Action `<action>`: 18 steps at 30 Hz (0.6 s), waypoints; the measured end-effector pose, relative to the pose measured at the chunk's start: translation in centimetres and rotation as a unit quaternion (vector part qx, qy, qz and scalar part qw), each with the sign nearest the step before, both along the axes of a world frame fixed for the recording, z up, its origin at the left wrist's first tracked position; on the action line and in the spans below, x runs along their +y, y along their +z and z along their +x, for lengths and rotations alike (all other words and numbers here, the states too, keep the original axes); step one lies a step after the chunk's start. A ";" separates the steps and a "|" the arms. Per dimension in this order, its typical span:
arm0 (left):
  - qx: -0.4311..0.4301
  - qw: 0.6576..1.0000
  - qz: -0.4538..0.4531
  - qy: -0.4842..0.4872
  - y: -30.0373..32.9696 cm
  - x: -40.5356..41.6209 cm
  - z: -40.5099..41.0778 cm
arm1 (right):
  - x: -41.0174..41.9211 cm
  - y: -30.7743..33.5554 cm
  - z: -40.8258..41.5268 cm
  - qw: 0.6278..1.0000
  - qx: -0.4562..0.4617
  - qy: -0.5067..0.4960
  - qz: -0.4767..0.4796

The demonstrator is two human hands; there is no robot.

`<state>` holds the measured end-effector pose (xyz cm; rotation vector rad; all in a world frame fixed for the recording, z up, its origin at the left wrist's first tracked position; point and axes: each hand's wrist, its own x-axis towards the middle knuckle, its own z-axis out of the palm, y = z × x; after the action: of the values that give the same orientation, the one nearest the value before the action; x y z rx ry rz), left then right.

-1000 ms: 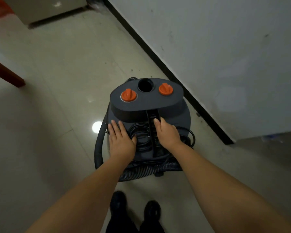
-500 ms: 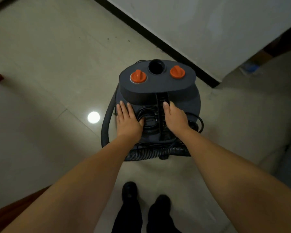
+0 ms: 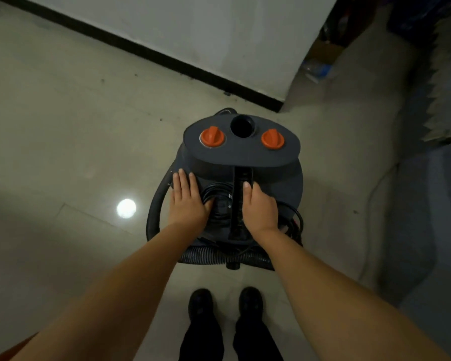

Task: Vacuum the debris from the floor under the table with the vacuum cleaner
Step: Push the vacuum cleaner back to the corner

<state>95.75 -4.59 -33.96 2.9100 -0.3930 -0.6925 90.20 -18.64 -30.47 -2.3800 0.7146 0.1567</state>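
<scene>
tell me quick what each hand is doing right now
Left hand: open, fingers straight, flat on the vacuum cleaner.
Right hand: rests by the handle; grip cannot be told.
</scene>
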 end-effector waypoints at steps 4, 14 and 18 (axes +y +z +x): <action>0.016 1.000 -0.015 -0.013 0.5 -3.9 -1.0 | -3.1 0.1 -1.5 0.999 -0.003 -0.053 -0.010; 0.011 0.997 -0.032 -0.072 1.0 -14.8 -0.6 | -12.7 -0.2 -2.3 0.990 -0.022 -0.134 -0.047; 0.010 0.994 -0.041 -0.096 0.5 -20.2 0.7 | -17.9 -0.7 -1.5 0.987 -0.024 -0.151 -0.051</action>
<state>96.49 -24.76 -33.42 2.8109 -0.6897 -0.7125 88.65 -36.51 -31.14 -2.3279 1.0699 -0.0679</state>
